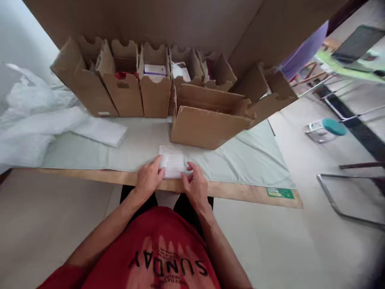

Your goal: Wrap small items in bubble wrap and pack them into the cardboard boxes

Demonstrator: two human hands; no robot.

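A small white sheet of bubble wrap [172,161] lies flat at the table's front edge, between my two hands. My left hand [149,174] is at its left side, with thumb and forefinger pinching that edge. On the other side, my right hand [195,182] rests with its fingers bent and apart, close by the right edge. Whether those fingertips touch the wrap is hard to make out. Just beyond, a low open cardboard box [207,126] stands on the pale green cloth [141,136].
Several upright cardboard holders [156,94] line the back, some with small boxes inside. Loose bubble wrap [45,116] is heaped at the left. A green card [279,193] lies at the right front edge. A teal-topped stool [333,127] stands on the floor at right.
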